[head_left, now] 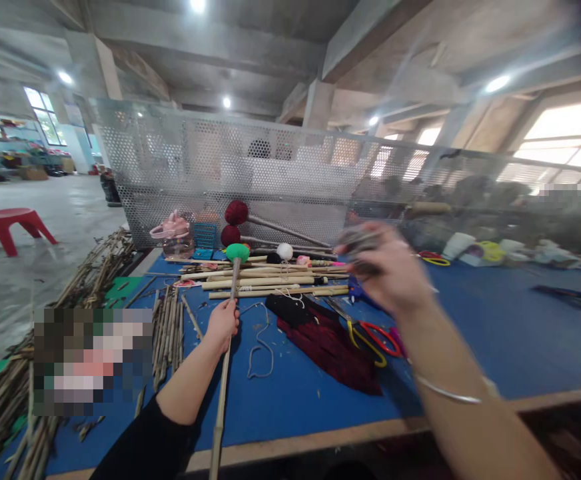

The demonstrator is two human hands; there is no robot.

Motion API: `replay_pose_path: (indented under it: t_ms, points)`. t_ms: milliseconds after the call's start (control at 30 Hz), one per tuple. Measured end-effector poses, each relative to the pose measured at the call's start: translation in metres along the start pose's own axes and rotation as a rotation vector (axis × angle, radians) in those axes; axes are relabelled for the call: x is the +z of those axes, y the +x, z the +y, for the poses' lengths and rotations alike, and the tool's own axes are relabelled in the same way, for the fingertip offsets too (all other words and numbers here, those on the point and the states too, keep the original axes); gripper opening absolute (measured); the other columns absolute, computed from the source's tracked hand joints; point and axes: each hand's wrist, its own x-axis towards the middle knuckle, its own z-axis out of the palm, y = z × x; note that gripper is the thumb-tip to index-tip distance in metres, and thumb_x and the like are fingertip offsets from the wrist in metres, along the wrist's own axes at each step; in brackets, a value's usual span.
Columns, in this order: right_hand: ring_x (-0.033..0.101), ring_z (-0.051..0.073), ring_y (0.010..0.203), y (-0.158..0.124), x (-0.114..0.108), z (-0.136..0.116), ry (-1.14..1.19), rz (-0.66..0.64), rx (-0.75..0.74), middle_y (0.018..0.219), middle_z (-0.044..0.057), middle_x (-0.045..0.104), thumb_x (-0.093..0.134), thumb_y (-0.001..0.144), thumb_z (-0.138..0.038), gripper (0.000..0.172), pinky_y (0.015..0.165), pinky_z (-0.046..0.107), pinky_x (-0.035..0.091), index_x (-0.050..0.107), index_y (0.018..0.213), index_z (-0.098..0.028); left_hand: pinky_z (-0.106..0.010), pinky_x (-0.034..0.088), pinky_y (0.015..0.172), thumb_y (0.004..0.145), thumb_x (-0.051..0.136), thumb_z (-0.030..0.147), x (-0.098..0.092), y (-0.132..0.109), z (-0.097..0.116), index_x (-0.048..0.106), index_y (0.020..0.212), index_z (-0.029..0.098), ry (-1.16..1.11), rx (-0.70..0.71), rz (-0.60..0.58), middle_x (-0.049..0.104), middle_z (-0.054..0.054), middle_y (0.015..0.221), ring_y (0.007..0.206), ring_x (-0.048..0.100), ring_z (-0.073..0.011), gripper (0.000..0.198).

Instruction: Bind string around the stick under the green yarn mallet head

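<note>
My left hand (222,322) is closed around a long bamboo stick (223,380) that carries a green ball head (237,252) at its far end. The stick runs from the table's near edge toward the back. My right hand (389,267) is raised above the table and blurred by motion; its fingers are curled around a dark thing I cannot make out. A thin bangle (445,395) sits on that forearm. Below the right hand lie red-and-yellow scissors (373,337) and a dark red cloth (328,343).
The blue table (495,333) holds several bamboo sticks (270,280), dark red mallet heads (236,213), a white ball (284,251), a loose cord (260,347). A perforated metal screen (270,173) stands behind. Bundled bamboo (85,280) lies left; a red chair (5,223) stands farther off.
</note>
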Motion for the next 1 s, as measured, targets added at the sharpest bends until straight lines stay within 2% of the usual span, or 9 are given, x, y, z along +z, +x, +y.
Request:
replay_pose_path:
  t_ms: [67, 167, 267, 433, 500, 633, 733, 833, 1000]
  points:
    - [0.058, 0.015, 0.076, 0.005, 0.012, 0.037, -0.267, -0.050, 0.099, 0.090, 0.002, 0.060, 0.054, 0.071, -0.014, 0.027, 0.066, 0.031, 0.047, 0.047, 0.096, -0.021, -0.013, 0.015, 0.032, 0.079, 0.041, 0.035, 0.000, 0.001, -0.001, 0.048, 0.091, 0.017, 0.013, 0.006, -0.002, 0.036, 0.009, 0.049, 0.031, 0.028, -0.0024, 0.023]
    - [0.056, 0.017, 0.076, 0.003, 0.024, 0.106, -0.732, -0.242, 0.181, 0.081, 0.004, 0.061, 0.055, 0.067, -0.012, 0.019, 0.075, 0.035, 0.043, 0.053, 0.086, -0.016, -0.014, 0.022, 0.033, 0.078, 0.041, 0.038, -0.003, 0.005, -0.002, 0.050, 0.090, 0.016, 0.102, 0.057, 0.010, 0.038, 0.007, 0.050, 0.033, 0.032, -0.0037, 0.026]
    - [0.056, 0.019, 0.082, 0.000, 0.018, 0.146, -0.923, -0.310, 0.177, 0.088, 0.007, 0.062, 0.052, 0.072, -0.017, 0.024, 0.079, 0.035, 0.040, 0.054, 0.096, -0.016, -0.019, 0.035, 0.039, 0.080, 0.039, 0.034, -0.007, 0.010, -0.005, 0.054, 0.089, 0.015, 0.367, 0.193, 0.057, 0.049, 0.001, 0.056, 0.040, 0.045, -0.0085, 0.026]
    - [0.056, 0.017, 0.084, 0.004, -0.006, 0.142, -0.901, -0.208, 0.244, 0.103, 0.011, 0.058, 0.055, 0.071, -0.032, 0.050, 0.078, 0.031, 0.042, 0.044, 0.116, -0.013, -0.030, 0.043, 0.068, 0.081, 0.038, 0.028, -0.013, 0.012, -0.006, 0.053, 0.107, 0.013, 0.848, 0.466, 0.214, 0.064, -0.015, 0.087, 0.078, 0.061, -0.0221, 0.034]
    - [0.056, 0.018, 0.085, 0.003, -0.009, 0.138, -0.921, -0.225, 0.265, 0.101, 0.010, 0.059, 0.058, 0.068, -0.028, 0.048, 0.078, 0.030, 0.041, 0.048, 0.112, -0.013, -0.031, 0.042, 0.074, 0.082, 0.037, 0.031, -0.014, 0.013, -0.006, 0.052, 0.110, 0.012, 0.935, 0.478, 0.221, 0.064, -0.017, 0.094, 0.087, 0.060, -0.0244, 0.037]
    - [0.056, 0.020, 0.084, -0.001, -0.007, 0.138, -0.968, -0.237, 0.219, 0.092, 0.007, 0.063, 0.057, 0.062, -0.014, 0.032, 0.078, 0.031, 0.040, 0.059, 0.094, -0.016, -0.028, 0.040, 0.074, 0.082, 0.037, 0.030, -0.016, 0.015, -0.002, 0.057, 0.105, 0.012, 1.002, 0.511, 0.163, 0.065, -0.014, 0.093, 0.086, 0.060, -0.0218, 0.035]
    - [0.057, 0.019, 0.080, 0.000, 0.000, 0.134, -0.859, -0.093, 0.184, 0.084, 0.006, 0.064, 0.053, 0.063, -0.012, 0.025, 0.076, 0.031, 0.041, 0.060, 0.086, -0.016, -0.026, 0.040, 0.070, 0.083, 0.037, 0.028, -0.015, 0.019, 0.001, 0.060, 0.099, 0.012, 1.032, 0.515, 0.130, 0.066, -0.012, 0.086, 0.080, 0.060, -0.0200, 0.033]
    - [0.057, 0.016, 0.074, 0.000, 0.011, 0.125, -0.507, 0.005, 0.231, 0.081, 0.003, 0.063, 0.054, 0.062, -0.015, 0.025, 0.068, 0.028, 0.044, 0.057, 0.087, -0.017, -0.026, 0.039, 0.070, 0.083, 0.037, 0.031, -0.013, 0.020, 0.003, 0.059, 0.101, 0.013, 1.032, 0.477, 0.134, 0.066, -0.012, 0.086, 0.079, 0.060, -0.0201, 0.034]
    - [0.057, 0.011, 0.054, -0.015, 0.031, 0.116, 0.158, -0.071, 0.533, 0.070, 0.000, 0.061, 0.056, 0.065, -0.024, 0.020, 0.049, 0.021, 0.043, 0.052, 0.085, -0.019, -0.029, 0.040, 0.073, 0.081, 0.037, 0.046, -0.014, 0.016, 0.003, 0.053, 0.109, 0.012, 1.043, 0.419, 0.162, 0.065, -0.014, 0.090, 0.086, 0.060, -0.0238, 0.047]
